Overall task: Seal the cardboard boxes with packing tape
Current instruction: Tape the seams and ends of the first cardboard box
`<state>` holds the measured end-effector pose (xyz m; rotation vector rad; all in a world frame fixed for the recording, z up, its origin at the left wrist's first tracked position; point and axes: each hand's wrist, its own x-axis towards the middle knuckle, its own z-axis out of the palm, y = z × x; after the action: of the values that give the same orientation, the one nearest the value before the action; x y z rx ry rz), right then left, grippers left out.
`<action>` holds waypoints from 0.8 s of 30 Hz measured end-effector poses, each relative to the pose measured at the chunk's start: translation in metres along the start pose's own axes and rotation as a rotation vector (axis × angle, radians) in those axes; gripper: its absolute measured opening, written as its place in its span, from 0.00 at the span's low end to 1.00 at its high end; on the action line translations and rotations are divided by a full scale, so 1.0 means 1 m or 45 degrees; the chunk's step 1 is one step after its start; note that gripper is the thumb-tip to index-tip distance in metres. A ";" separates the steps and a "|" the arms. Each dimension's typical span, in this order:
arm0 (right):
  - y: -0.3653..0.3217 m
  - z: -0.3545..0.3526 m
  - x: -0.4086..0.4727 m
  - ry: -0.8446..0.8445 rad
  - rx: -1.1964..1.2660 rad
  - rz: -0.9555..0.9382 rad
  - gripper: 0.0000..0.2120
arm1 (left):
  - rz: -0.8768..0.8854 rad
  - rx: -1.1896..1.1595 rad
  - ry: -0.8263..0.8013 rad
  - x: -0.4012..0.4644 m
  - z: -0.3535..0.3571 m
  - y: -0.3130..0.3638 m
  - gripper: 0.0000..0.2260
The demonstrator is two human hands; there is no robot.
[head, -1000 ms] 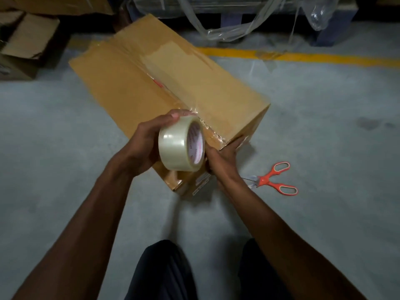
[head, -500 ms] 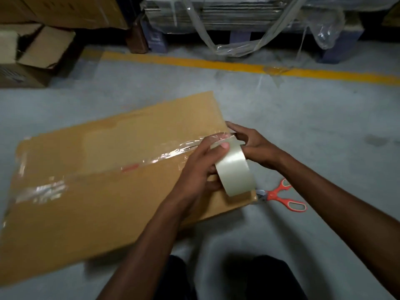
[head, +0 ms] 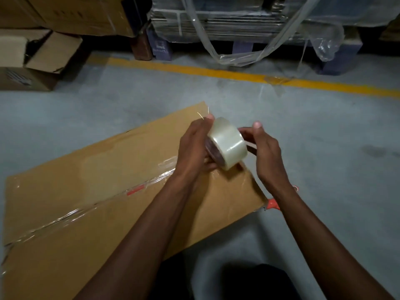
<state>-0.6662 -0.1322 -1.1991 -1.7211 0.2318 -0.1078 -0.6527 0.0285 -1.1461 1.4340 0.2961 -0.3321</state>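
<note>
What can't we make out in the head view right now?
- Scissors: only an orange handle bit shows; the right forearm and the cardboard box corner hide the rest.
- Tape roll: its free end is not visible; the core label is hidden by the left hand.
- Right hand: fingers go behind the roll, so its contact is unclear.
- Box: left edge cut off by the frame.

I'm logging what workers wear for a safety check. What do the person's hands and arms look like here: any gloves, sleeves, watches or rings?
Both arms are bare from the wrists back to the frame edge: no sleeves show. The left hand and right hand wear no gloves. No watch, wristband or ring is visible on either, though some fingers are hidden behind the tape roll.
</note>
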 end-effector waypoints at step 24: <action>-0.036 0.052 0.023 0.199 -0.388 -0.202 0.24 | 0.423 0.677 -0.236 0.161 -0.039 0.065 0.07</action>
<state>-0.6301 -0.0815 -1.1735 -2.0365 0.2356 -0.3392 -0.4791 0.0668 -1.1543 1.9242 -0.1995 -0.2784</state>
